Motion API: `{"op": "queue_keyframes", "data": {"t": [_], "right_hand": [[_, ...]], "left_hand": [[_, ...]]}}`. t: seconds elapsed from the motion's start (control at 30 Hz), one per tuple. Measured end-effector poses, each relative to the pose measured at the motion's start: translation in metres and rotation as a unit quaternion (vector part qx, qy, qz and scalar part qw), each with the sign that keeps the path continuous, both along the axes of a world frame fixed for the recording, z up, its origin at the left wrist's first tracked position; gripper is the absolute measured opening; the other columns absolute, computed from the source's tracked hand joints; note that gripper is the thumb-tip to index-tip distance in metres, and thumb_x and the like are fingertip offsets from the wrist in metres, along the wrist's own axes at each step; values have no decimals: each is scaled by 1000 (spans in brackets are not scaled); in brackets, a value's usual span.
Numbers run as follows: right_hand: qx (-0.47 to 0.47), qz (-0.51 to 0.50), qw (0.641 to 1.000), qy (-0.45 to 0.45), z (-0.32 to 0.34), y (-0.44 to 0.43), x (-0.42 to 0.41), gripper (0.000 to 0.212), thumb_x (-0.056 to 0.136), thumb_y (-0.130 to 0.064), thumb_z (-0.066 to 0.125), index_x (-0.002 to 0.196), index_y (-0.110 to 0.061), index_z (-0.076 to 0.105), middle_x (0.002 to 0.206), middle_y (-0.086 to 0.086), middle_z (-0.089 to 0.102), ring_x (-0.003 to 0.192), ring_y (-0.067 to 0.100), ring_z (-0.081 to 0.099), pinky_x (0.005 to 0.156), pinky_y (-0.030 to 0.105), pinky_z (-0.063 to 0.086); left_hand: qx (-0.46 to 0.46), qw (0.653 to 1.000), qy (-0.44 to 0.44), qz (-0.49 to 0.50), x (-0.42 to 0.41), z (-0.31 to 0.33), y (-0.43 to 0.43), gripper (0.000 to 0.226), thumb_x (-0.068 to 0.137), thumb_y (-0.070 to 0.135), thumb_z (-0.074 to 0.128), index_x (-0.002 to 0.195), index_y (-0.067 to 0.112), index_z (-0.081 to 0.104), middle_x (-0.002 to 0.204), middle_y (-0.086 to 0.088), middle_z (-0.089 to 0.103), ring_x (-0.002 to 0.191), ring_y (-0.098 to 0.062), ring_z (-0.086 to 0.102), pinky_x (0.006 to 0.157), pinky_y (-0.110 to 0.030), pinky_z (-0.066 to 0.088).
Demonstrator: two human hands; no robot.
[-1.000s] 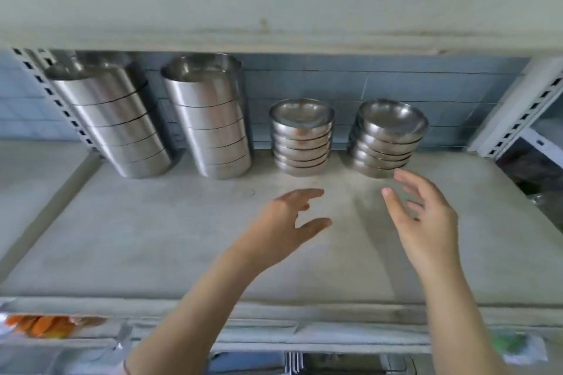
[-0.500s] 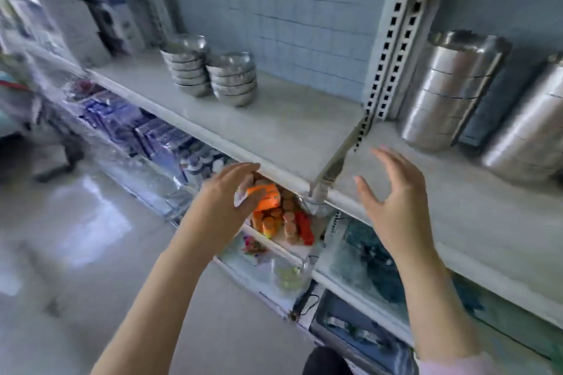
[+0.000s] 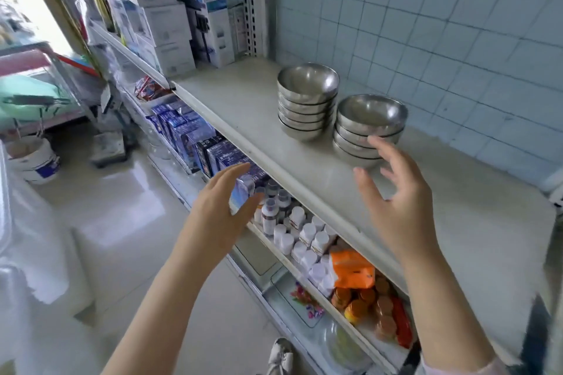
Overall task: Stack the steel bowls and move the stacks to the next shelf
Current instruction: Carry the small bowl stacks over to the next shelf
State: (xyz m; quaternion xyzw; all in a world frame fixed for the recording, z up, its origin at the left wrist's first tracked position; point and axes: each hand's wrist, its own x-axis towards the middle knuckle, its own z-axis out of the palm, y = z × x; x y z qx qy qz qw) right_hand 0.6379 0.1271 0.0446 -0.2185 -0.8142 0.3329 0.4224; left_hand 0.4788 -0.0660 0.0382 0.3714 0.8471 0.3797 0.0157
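two stacks of round steel bowls, far stack [image 3: 307, 103] and near stack [image 3: 368, 128], touching, on pale grey shelf [image 3: 243, 106] by tiled wall. right hand [image 3: 399, 207] spread wide, empty, beside near stack. left hand [image 3: 219, 210] wide, empty, before shelf edge.

Two stacks of steel bowls [image 3: 307, 102] [image 3: 370, 128], two hands [image 3: 224, 207] [image 3: 402, 207]

Both my hands out in front, empty.
My left hand [image 3: 224, 205] reaches forward palm inward, fingers straight and together; my right hand [image 3: 396, 201] sits higher, fingers spread and slightly curled, both forearms bare and extended.
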Motion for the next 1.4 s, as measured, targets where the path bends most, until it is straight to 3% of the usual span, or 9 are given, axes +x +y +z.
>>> {"op": "queue_keyframes", "data": {"t": [0.1,0.27,0.47,0.6,0.77,0.93,1.1,1.27,1.4], "right_hand": [[-53,29,998,29,10,9,-53,45,93,-25,60,138,-21,54,138,-14,56,130,0,50,102,16,42],[-139,72,988,5,15,15,-112,55,96,-28,61,147,-31,41,144,-24,46,137,-5,41,110,19,36],[-174,-38,983,34,3,17,-155,71,87,-39,60,152,-37,29,158,-19,32,141,-8,31,117,23,31],[-191,-129,972,46,-5,13,-178,72,85,-46,61,148,-46,27,156,-26,29,142,-8,29,120,32,29],[-207,-184,959,60,-18,7,-200,80,81,-59,65,149,-50,24,158,-24,28,145,-3,28,119,40,29],[-247,-185,948,83,-29,-13,-219,80,83,-48,70,151,-32,31,152,-17,43,137,-4,41,104,13,40],[-251,-230,934,105,-29,-31,-235,77,78,-45,68,147,-29,38,142,-21,53,131,-4,49,100,11,42],[-240,-272,925,119,-11,-53,-240,60,85,-45,68,140,-36,45,136,-23,59,128,-4,52,101,16,45],[-213,-312,918,121,9,-79,-227,75,76,-66,66,141,-37,44,134,-28,58,124,-8,53,94,8,44]], "left_hand": [[-2,1000,-20,-14,-50,-1,23,58,88,37,62,142,29,40,140,10,47,124,-14,49,97,-24,38],[16,990,-112,-78,-119,-12,73,85,75,52,67,147,33,26,151,6,35,138,-12,35,112,-37,34],[5,946,-215,-241,-182,-38,171,128,56,65,76,153,24,4,159,-3,21,143,-19,28,114,-45,31],[16,897,-285,-338,-219,-62,211,121,47,58,90,143,16,28,137,-6,52,127,-20,51,103,-49,44],[10,848,-302,-435,-251,-58,209,112,46,53,91,137,17,36,125,1,61,117,-12,60,100,-39,49],[-26,802,-303,-514,-282,-48,190,97,58,21,90,138,18,37,116,9,66,105,1,63,84,-12,47],[-23,783,-307,-541,-297,-44,182,93,56,25,92,133,20,42,110,12,69,104,-3,64,83,-16,49],[-4,770,-331,-545,-295,-36,171,106,47,46,92,137,22,42,121,10,64,114,-7,60,98,-25,48],[13,762,-308,-569,-279,-21,160,108,49,47,91,140,22,40,126,11,61,120,-7,56,106,-34,43]]}}
